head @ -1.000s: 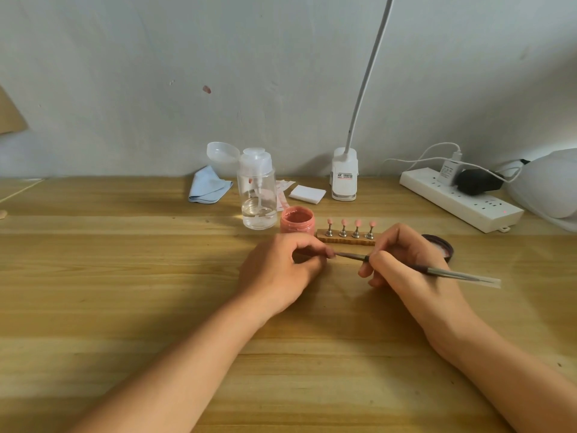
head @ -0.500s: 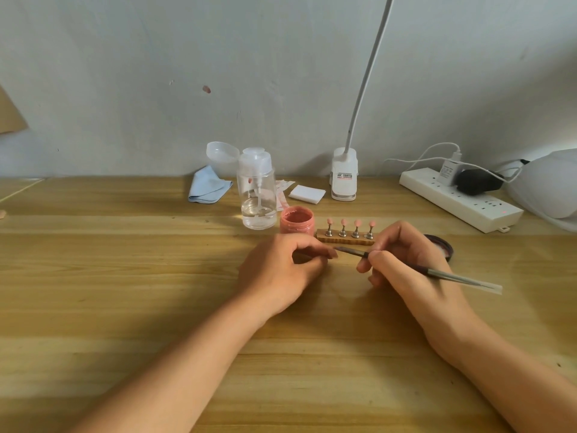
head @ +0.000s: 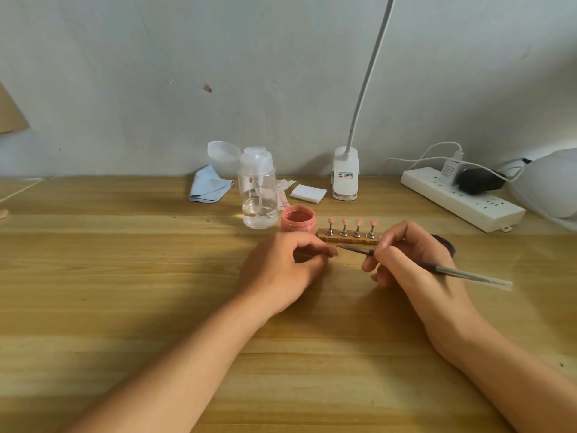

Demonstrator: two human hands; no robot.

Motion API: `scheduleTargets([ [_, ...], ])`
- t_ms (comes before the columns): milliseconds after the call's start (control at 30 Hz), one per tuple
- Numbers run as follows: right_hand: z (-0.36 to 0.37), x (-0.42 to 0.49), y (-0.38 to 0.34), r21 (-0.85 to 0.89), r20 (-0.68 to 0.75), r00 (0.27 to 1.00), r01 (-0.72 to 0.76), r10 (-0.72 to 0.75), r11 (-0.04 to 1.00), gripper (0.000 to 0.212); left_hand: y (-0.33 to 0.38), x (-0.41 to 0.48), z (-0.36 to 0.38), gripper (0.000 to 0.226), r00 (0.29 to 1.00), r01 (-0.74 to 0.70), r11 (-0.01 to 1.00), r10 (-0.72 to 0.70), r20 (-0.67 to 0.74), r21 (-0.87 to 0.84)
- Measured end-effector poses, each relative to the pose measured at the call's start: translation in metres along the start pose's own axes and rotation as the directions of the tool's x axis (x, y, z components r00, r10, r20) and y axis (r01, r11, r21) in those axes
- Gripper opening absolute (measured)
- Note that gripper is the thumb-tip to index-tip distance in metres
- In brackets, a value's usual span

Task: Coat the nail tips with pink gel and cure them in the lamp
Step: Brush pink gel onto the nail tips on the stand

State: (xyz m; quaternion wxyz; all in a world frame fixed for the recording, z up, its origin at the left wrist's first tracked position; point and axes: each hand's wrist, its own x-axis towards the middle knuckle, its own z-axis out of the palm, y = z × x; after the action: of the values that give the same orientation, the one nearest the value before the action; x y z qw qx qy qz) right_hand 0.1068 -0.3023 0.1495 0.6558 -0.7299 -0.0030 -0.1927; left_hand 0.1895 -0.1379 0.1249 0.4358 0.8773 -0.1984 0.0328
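The right hand (head: 412,264) grips a thin grey-handled brush (head: 462,274) pen-fashion, bristles aimed at the left hand (head: 281,270), whose curled index finger and thumb meet; what they pinch is hidden. Just beyond both hands, four pink nail tips (head: 359,222) stand on a wooden strip (head: 349,241), beside the open pink gel jar (head: 298,218), seemingly for easy brush reach.

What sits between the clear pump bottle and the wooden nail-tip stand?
The open pink gel jar stands between the pump bottle and the stand, close to both. The head view shows it.
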Motion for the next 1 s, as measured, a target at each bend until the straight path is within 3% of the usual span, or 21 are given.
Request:
scheduleTargets([
  [100, 0.0009, -0.0006, -0.0004, -0.022, 0.04, 0.999, -0.008, 0.009, 1.0, 0.002, 0.0004, -0.0001, 0.0001, 0.014, 1.0, 0.006, 1.0, -0.006, -0.002, -0.001],
  [267, -0.0024, 0.0014, 0.0036, 0.039, -0.05, 0.998, -0.035, 0.037, 0.999, 0.007, 0.0003, -0.0003, 0.0002, 0.01, 1.0, 0.022, 0.999, -0.022, 0.003, -0.026],
  [600, 0.0004, 0.0, 0.001, 0.009, 0.011, 0.999, -0.048, 0.048, 0.999, 0.007, -0.0009, 0.0007, 0.0011, 0.01, 0.999, 0.024, 0.997, -0.026, -0.025, -0.076],
  [1000, -0.0001, -0.0004, -0.0005, 0.018, -0.04, 0.998, -0.057, 0.058, 0.998, 0.008, -0.0021, 0.0008, 0.0011, 0.008, 1.0, 0.021, 0.996, -0.022, -0.011, -0.084],
])
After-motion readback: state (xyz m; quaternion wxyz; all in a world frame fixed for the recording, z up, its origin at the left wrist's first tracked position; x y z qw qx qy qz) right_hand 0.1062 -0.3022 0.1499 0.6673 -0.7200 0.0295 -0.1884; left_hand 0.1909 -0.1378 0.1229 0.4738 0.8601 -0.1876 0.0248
